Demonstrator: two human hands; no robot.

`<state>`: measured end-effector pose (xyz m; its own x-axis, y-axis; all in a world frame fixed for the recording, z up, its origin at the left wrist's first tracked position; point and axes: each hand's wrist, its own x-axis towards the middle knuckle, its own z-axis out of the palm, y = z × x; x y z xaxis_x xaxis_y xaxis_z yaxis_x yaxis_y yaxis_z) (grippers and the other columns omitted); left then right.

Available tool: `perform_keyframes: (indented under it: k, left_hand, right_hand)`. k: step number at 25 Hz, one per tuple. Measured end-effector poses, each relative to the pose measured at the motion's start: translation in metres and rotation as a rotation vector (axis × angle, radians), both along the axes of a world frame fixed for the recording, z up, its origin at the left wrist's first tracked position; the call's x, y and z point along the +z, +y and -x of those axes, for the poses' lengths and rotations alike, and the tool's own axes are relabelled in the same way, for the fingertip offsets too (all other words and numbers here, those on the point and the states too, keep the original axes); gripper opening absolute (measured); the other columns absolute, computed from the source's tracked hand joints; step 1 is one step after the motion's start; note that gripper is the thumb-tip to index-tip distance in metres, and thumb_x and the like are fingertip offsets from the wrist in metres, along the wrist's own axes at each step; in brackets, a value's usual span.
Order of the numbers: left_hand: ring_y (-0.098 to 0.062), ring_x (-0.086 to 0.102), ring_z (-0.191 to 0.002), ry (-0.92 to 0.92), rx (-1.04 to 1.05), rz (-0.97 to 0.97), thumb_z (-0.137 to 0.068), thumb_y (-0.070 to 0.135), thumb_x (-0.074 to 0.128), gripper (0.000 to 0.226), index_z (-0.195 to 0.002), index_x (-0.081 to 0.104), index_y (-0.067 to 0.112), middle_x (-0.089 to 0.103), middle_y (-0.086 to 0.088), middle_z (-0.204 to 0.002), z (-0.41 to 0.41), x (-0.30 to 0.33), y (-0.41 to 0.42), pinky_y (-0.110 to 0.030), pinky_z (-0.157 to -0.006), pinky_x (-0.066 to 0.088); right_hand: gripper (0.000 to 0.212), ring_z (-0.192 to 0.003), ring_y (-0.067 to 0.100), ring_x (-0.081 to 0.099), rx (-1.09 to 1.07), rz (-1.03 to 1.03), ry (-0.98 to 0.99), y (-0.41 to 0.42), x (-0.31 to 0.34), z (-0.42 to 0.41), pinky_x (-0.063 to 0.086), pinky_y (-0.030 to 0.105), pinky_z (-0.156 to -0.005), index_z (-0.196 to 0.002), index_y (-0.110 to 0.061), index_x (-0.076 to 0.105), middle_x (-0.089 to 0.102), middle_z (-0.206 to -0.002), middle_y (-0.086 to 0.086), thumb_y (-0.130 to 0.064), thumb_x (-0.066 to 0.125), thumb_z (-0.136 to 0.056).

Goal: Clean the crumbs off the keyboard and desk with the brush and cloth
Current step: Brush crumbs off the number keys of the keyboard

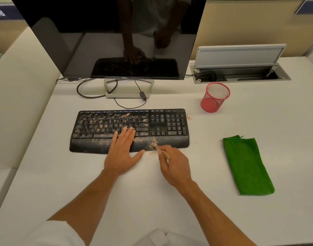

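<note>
- Left hand (122, 153) lay flat, fingers straight, on the black crumb-speckled keyboard (130, 129).
- Right hand (175, 165) pinched a slim wooden brush (161, 150).
- Folded fuzzy green cloth (247, 166) lay well apart.

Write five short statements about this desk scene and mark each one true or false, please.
1. The left hand lies flat on the crumb-covered black keyboard. True.
2. The right hand holds the folded green cloth. False: it grips a small wooden-handled brush; the cloth lies untouched on the white desk, to the right.
3. The red mesh cup lies on its side. False: it stands upright, beyond the keyboard's right end.
4. Crumbs cover mostly the keyboard's left and middle keys. True.
5. The brush tip is at the number pad. False: it is at the palm rest, near the front edge.
</note>
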<state>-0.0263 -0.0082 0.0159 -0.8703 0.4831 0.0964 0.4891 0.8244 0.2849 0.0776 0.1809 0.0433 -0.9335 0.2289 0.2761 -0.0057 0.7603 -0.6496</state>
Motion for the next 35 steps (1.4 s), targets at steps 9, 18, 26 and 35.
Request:
perform_keyframes:
  k: [9,18,26,35]
  left_hand:
    - [-0.009,-0.001,-0.152,-0.004,-0.009,-0.008,-0.093,0.066,0.039,0.082,-0.156,0.024,0.016,0.017,0.003,-0.164,0.001,-0.001,-0.002,-0.042,-0.124,-0.002]
    - [-0.01,-0.006,-0.152,-0.036,-0.01,0.023,-0.094,0.066,0.037,0.082,-0.157,0.018,0.016,0.011,0.003,-0.165,0.001,0.003,-0.002,-0.04,-0.123,-0.008]
    - [-0.011,-0.005,-0.152,-0.028,-0.018,0.012,-0.094,0.066,0.037,0.083,-0.157,0.019,0.015,0.012,0.002,-0.165,0.001,0.002,-0.003,-0.039,-0.123,-0.009]
    - [-0.009,-0.008,-0.151,-0.034,-0.013,0.006,-0.094,0.067,0.037,0.083,-0.157,0.018,0.016,0.011,0.003,-0.165,0.001,0.0,-0.003,-0.044,-0.123,-0.003]
  right_hand:
    - [0.035,-0.065,0.027,0.057,-0.02,-0.111,0.037,-0.003,-0.003,0.005,0.05,0.04,-0.051,-0.108,-0.011,0.067,0.065,-0.077,0.008,-0.032,0.041,-0.097]
    - [0.032,-0.076,0.019,0.059,-0.094,0.028,0.015,0.001,0.008,0.01,0.051,0.034,-0.062,-0.108,-0.017,0.067,0.068,-0.087,0.001,-0.037,0.044,-0.101]
    - [0.028,-0.076,0.018,0.059,0.088,0.002,-0.08,-0.013,0.012,0.01,0.048,0.033,-0.063,-0.111,-0.017,0.07,0.071,-0.09,0.001,-0.033,0.051,-0.099]
    - [0.02,-0.087,0.024,0.062,0.068,-0.079,-0.101,-0.014,0.011,0.023,0.054,0.04,-0.068,-0.108,-0.016,0.07,0.072,-0.096,0.003,-0.027,0.055,-0.101]
